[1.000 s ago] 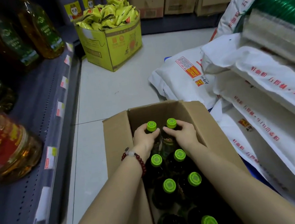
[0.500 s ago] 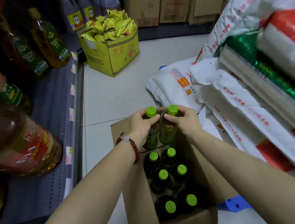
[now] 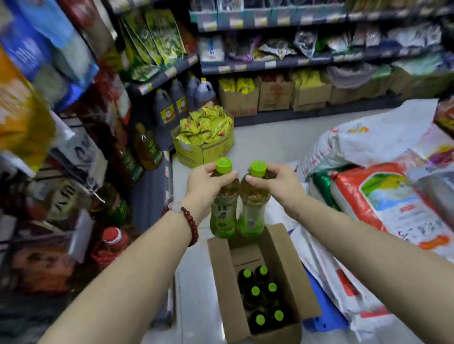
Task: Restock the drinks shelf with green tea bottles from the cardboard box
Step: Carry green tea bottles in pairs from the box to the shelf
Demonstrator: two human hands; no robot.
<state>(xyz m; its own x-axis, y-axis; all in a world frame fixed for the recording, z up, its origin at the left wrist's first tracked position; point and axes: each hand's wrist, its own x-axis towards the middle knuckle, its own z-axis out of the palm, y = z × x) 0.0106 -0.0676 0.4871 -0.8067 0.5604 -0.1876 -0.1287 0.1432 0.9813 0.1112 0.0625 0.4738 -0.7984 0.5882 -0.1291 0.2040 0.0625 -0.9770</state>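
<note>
The shelves along the left edge are smeared by motion, so the packets and oil bottles there cannot be read, and the drinks shelf cannot be picked out among them. The label print on the held bottles is partly legible on the left one only.

The left hand (image 3: 206, 185) curls its fingers around the neck of the left green tea bottle (image 3: 222, 200), just under the lime cap. The right hand (image 3: 276, 181) pinches the neck of the right green tea bottle (image 3: 252, 205) the same way. Each bottle hangs below its hand, cap up, long axis close to vertical, with the bases tipped slightly toward the camera. The two bottles touch side by side, held in the air above the far end of the cardboard box (image 3: 227, 285).

The box stands open on the floor, and six capped bottles (image 3: 262, 295) stand upright in its near half, in two rows. A red bead bracelet (image 3: 191, 226) circles the left wrist. White sacks (image 3: 372, 138) lie just right of the box.
</note>
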